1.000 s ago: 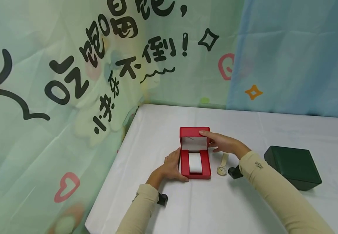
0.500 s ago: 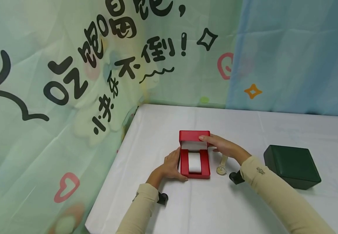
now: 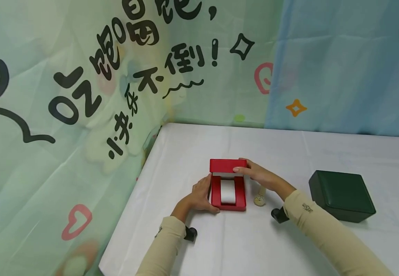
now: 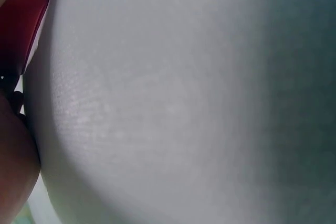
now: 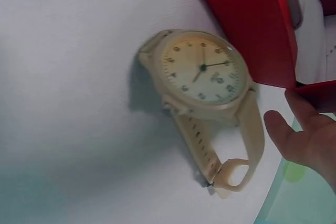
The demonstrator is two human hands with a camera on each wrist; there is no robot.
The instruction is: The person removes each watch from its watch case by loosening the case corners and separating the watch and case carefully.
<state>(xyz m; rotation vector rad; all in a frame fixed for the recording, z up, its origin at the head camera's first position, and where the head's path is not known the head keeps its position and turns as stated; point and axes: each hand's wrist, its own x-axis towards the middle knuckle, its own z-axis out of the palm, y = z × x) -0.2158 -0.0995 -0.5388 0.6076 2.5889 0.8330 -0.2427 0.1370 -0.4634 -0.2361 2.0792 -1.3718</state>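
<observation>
A red watch box (image 3: pixel 240 197) stands on the white tablecloth with its lid (image 3: pixel 224 165) partly lowered over the base. The white cushion (image 3: pixel 228 191) inside shows below the lid. My left hand (image 3: pixel 199 195) holds the base, its thumb at the front left corner and its fingers along the left side. With thumb on the lid's face and fingers behind its right edge, my right hand (image 3: pixel 264 177) grips the lid. Just right of the box lies a cream wristwatch (image 5: pixel 202 69), dial up and strap buckled into a loop. In the left wrist view only a red side of the box (image 4: pixel 23 19) shows.
To the right, by the right forearm, sits a closed dark green box (image 3: pixel 342 193). A printed cloth backdrop (image 3: pixel 216 99) rises behind and to the left of the table. Dark wrist cameras (image 3: pixel 279 215) hang under both sleeves.
My right hand has tipped the lid forward and down, so less of its pale lining shows. My left hand stays on the base. The watch and the green box have not moved on the table.
</observation>
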